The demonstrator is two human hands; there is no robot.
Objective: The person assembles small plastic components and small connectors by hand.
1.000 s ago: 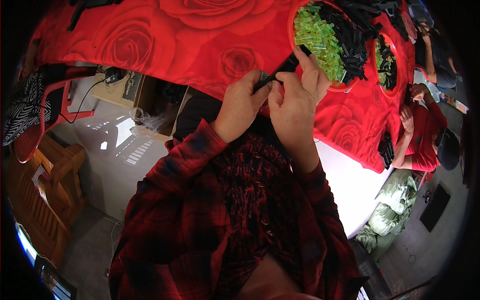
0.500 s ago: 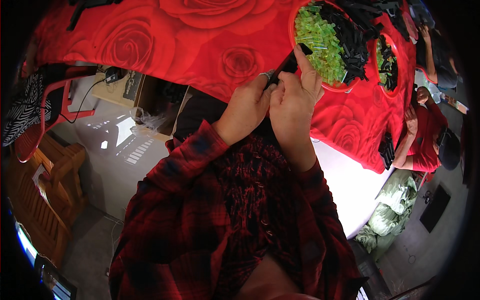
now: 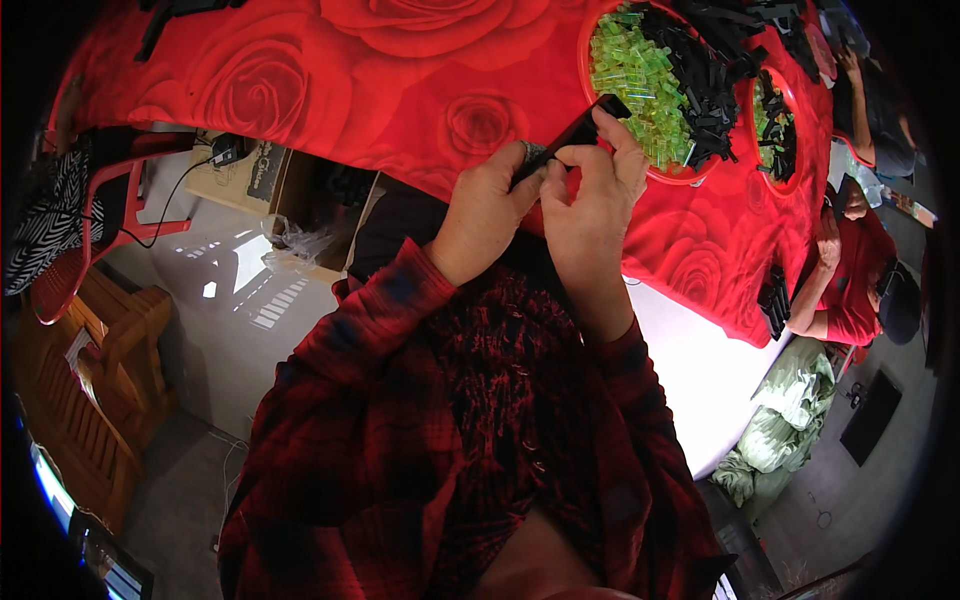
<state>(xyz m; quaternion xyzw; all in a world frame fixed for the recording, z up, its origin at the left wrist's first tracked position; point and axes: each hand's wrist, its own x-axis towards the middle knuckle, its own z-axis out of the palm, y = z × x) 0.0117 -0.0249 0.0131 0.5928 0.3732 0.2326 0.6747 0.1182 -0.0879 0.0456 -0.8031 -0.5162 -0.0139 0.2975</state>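
Note:
A slim black bar [image 3: 577, 130] slants up to the right between my two hands, above the near edge of the red tablecloth. My left hand [image 3: 478, 215] grips its lower end, thumb and fingers closed round it. My right hand [image 3: 592, 210] is closed on the bar too, with the index finger stretched along it toward the far tip and the thumb near the left hand's thumb. Just beyond that tip stands a round red basin [image 3: 586, 62], with yellow-green translucent pieces [image 3: 635, 85] on its left and small black parts [image 3: 712, 110] on its right.
A second red basin [image 3: 797, 150] of mixed pieces stands to the right. Black parts [image 3: 773, 300] lie near the table's right edge, beside a person in red [image 3: 850, 270]. At left are a red plastic chair [image 3: 90, 215], a cardboard box [image 3: 275, 185] and a wooden bench [image 3: 70, 400].
My right thumb has shifted in toward the left thumb, and the right index finger has bent slightly lower on the bar. The person in red has raised their head a little.

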